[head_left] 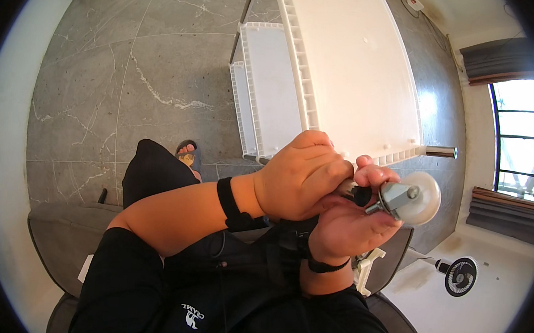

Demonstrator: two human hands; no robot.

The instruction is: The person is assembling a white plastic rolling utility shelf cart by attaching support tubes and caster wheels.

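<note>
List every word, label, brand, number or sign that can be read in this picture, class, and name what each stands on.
Black shirt: white lettering beside a white emblem, upside down in this view; wording not copied here.
Small white box at upper right: a reddish mark, too small to read.
Caster wheel: no text can be made out.
White shelf unit: none visible.

Wht logo [190,321] w/ lettering [195,310] on blk shirt [250,314]
</note>
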